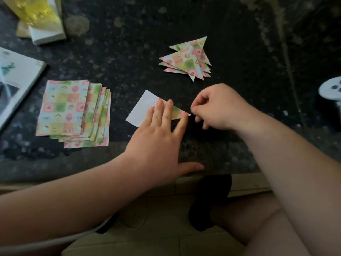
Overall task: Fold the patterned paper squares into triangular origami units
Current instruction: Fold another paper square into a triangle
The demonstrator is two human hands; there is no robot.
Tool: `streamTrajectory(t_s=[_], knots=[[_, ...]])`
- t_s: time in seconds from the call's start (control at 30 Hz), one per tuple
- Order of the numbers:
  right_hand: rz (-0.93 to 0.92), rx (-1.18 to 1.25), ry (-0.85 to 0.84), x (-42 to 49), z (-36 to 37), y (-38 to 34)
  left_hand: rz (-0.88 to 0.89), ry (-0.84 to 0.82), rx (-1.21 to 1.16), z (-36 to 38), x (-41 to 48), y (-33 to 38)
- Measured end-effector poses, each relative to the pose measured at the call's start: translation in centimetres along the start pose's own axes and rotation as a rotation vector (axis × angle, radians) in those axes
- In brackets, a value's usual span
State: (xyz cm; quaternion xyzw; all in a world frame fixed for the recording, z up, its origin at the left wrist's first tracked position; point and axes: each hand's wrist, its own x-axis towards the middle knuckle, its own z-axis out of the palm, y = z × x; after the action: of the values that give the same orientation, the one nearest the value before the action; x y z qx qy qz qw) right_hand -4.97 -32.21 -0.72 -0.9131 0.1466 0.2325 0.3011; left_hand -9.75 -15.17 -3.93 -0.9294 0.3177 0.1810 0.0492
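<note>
— The left hand (162, 132)?
— Flat, fingers straight, it pressed the half-folded white-backed patterned paper square (143, 108) at frame centre onto the dark speckled tabletop (129, 52).
— And the right hand (215, 108)?
— It pinched that square's patterned tip.

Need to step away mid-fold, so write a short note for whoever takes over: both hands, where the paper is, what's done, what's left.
Left hand: flat, straight fingers pressing the sheet onto the table.
Right hand: pinches the sheet's patterned folded tip.
Stack of unfolded squares: to the left of the sheet.
Pile of folded triangles: farther back, beyond the hands.
Done: several triangles.
Left: finish this fold, then work through the stack.
</note>
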Motion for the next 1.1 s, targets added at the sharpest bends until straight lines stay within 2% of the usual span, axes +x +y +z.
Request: streamTrajectory(t_s=[0.2, 0.4, 0.6, 0.7, 0.77, 0.83, 1.1], knots=[[0.085, 0.036, 0.058, -0.4, -2.3, 1.2, -0.035, 0.014, -0.011, 0.0, 0.5, 1.0], [0.091, -0.035, -0.009, -0.8, -1.9, 1.1, -0.056, -0.002, 0.015, -0.4, 0.7, 1.5], [-0.095, -0.06, 0.026, -1.9, -0.2, -0.1, -0.043, -0.003, -0.028, -0.9, 0.6, 0.5], [-0.163, -0.282, -0.054, -4.0, 0.7, -1.2, -0.039, 0.035, -0.086, -0.6, 0.2, -0.4], [-0.138, -0.511, -0.136, -5.6, 1.3, -1.7, -0.026, 0.054, -0.087, -0.2, -0.1, -0.8], [-0.102, -0.627, -0.206, -6.7, 2.3, -1.9, -0.008, 0.05, -0.062, 0.3, -0.1, -1.0], [-0.027, -0.656, -0.183, -6.8, 3.0, -2.4, -0.039, 0.003, 0.047, 0.2, -0.9, -0.6]])
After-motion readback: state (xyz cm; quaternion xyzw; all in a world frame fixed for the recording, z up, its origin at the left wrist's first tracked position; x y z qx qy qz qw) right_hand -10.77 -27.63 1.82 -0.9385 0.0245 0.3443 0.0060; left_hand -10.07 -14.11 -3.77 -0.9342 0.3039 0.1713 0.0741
